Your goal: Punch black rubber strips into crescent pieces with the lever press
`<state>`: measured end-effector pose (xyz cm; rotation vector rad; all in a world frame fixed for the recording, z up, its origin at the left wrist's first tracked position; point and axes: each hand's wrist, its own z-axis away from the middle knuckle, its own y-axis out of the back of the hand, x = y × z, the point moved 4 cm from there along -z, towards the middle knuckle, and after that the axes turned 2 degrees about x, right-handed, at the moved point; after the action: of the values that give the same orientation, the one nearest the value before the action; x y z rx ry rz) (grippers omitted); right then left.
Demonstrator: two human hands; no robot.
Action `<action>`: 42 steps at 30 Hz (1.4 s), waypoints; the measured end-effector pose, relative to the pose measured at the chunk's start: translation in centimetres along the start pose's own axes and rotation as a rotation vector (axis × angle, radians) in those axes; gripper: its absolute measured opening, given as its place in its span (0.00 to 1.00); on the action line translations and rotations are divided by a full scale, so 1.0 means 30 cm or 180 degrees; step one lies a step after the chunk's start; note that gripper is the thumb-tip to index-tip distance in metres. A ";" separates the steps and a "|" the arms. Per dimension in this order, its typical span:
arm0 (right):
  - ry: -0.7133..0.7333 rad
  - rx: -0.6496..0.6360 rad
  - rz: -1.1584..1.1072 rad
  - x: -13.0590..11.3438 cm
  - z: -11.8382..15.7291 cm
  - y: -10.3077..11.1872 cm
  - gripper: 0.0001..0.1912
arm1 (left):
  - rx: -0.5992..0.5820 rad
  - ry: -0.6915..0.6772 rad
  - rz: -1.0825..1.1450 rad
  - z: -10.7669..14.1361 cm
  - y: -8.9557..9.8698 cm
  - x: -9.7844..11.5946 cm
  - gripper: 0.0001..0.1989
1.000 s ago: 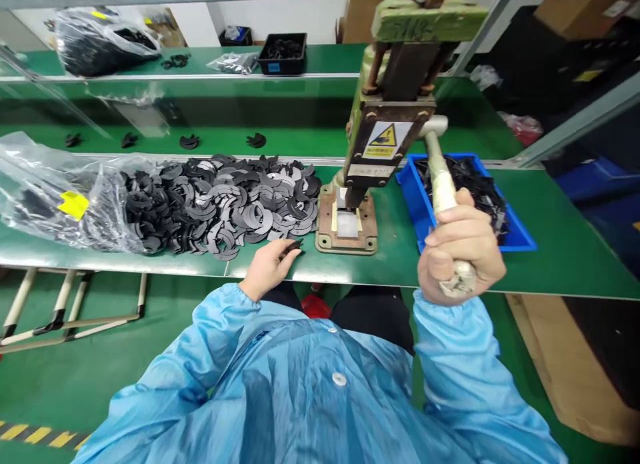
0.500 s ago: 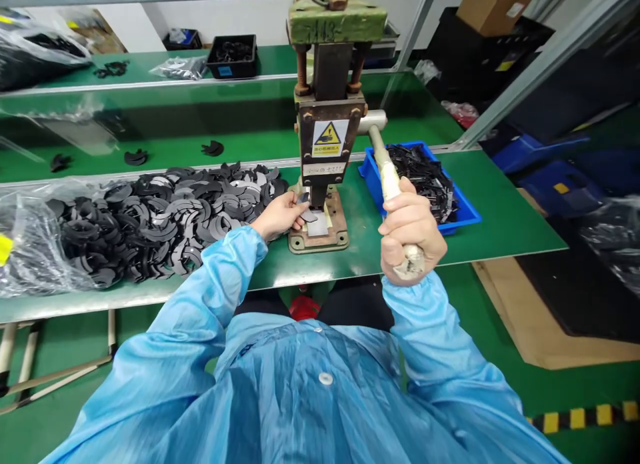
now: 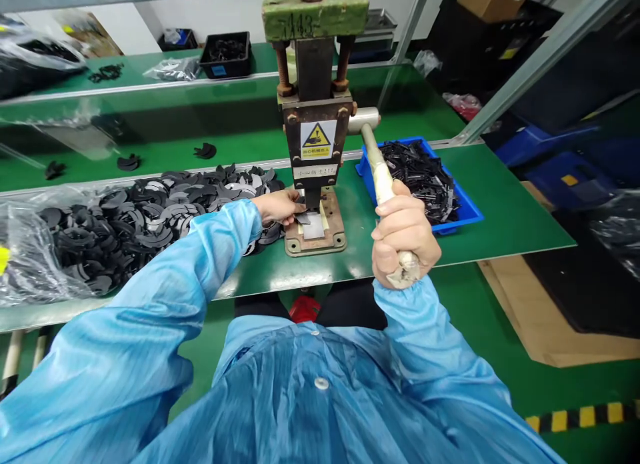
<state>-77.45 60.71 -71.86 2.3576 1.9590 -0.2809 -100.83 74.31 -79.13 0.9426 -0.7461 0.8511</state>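
My left hand (image 3: 280,207) pinches a dark curved plastic piece (image 3: 303,218) at the base of the hand press (image 3: 313,141), right beside the ram's lower end. Part of that piece is hidden by my fingers and the press. My right hand (image 3: 406,237) is wrapped around the taped lever (image 3: 379,164) of the press, which slants down toward me. Left of the base lies a wide heap of dark curved pieces (image 3: 165,214), spilling from a clear plastic bag (image 3: 37,251).
A blue bin (image 3: 473,219) full of thin black parts stands right of the press. Behind, a black bin (image 3: 227,71) sits on a raised green shelf. A few loose curved pieces (image 3: 129,162) lie behind the heap. The bench's front edge runs just before me.
My left hand has brought the curved piece in closer under the ram, and it now shows less. My right hand stays on the lever. The whole view has shifted slightly.
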 end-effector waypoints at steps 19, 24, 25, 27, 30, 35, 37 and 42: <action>0.0143 0.0845 0.0057 0.071 -0.004 -0.019 0.40 | 0.2661 -0.1481 -0.1079 0.733 -0.023 -0.656 0.14; 0.0174 0.1267 -0.0010 0.085 -0.005 -0.034 0.43 | 0.3226 -0.0720 -0.2375 0.783 0.137 -0.827 0.29; 0.0175 0.1315 -0.0019 0.087 -0.005 -0.034 0.44 | 0.3132 -0.0726 -0.2500 0.780 0.138 -0.836 0.30; 0.0185 0.1365 -0.0059 0.088 -0.006 -0.034 0.44 | 0.2971 -0.0874 -0.2592 0.774 0.120 -0.840 0.30; 0.0186 0.1343 -0.0112 0.088 -0.010 -0.035 0.45 | 0.2848 -0.1128 -0.2497 0.767 0.084 -0.842 0.25; 0.0212 0.1414 -0.0103 0.093 -0.010 -0.037 0.45 | 0.2860 -0.1304 -0.2284 0.763 0.085 -0.875 0.17; 0.0233 0.1374 -0.0112 0.096 -0.007 -0.036 0.45 | 0.2726 -0.1401 -0.2229 0.766 0.089 -0.878 0.14; 0.0179 0.0966 0.0002 0.075 -0.002 -0.021 0.41 | 0.2539 -0.1695 -0.1820 0.770 0.087 -0.788 0.11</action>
<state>-77.66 63.03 -72.15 2.5699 2.0698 -0.5544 -118.07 47.69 -88.74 2.0332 -0.5168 0.3612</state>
